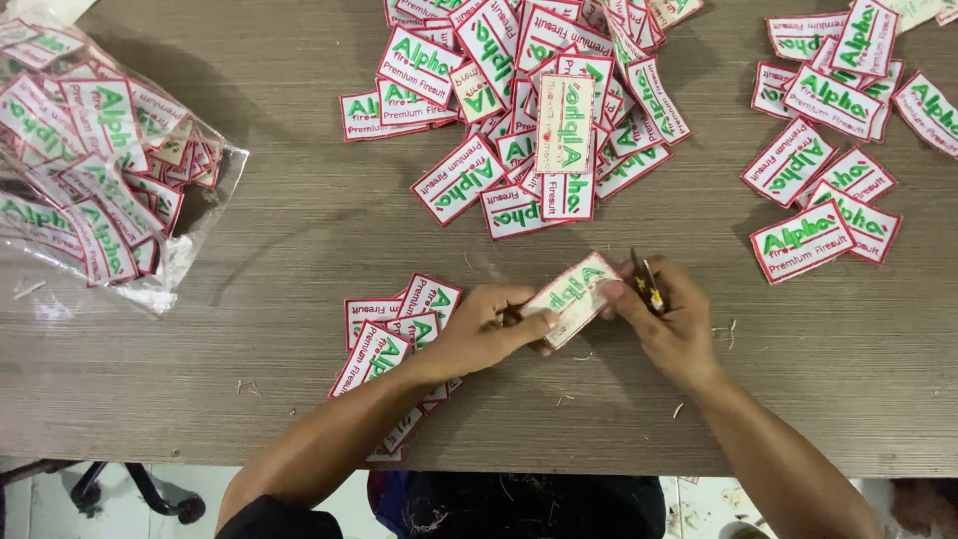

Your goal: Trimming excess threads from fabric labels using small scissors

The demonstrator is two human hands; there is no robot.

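So, trimming time over a grey wooden table (299, 230).
Left to right: clear plastic bag of patches (90, 150), left hand (479, 334) pinching a white rectangular embroidered patch (571, 296) at centre, right hand (669, 319) clamped on small thread snips (647, 282); next snip looks like careful edge work.

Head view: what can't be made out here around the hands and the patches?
- Small cutting tool: mostly hidden inside the right hand; blade tips too small to judge.
- Held patch: lower edge covered by the left hand fingers.
- Near patch pile: partly under the left forearm.
- Plastic bag: cut off by the left edge; glare blurs its contents.
- Top pile: cut off by the top edge.
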